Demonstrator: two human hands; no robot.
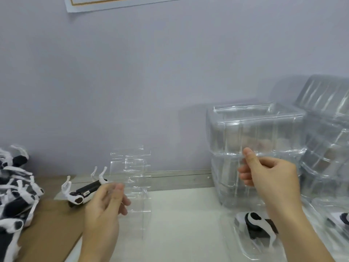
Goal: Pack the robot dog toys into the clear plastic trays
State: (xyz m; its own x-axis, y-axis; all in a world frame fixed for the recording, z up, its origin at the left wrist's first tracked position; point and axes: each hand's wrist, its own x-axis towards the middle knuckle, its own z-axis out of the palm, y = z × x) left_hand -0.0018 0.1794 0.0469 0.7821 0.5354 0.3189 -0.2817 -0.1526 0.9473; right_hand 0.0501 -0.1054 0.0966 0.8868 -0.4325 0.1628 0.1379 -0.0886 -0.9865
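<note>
Many black and white robot dog toys (13, 193) are lying in a heap at the far left edge, on a brown cardboard sheet (51, 224). Just to the right of the heap, one robot dog (85, 191) is lying on its back with its white legs pointing up, at the far edge of the cardboard. I am seeing my left hand (105, 207) just beside this dog; its fingers are curling around the left edge of a clear tray (136, 178), which is standing upright above the white table (179, 214). My right hand (268, 176) is pinching, between thumb and bent fingers, the near wall of a tall stack of clear trays (255, 144) at the right. Below my right forearm, a packed tray (243, 242) is lying flat on the table and is holding a dog (256, 224). At the far right, another stack (328, 129) is leaning beside the first one, touching it. On the wall above, a paper notice (120, 2) is hanging.
</note>
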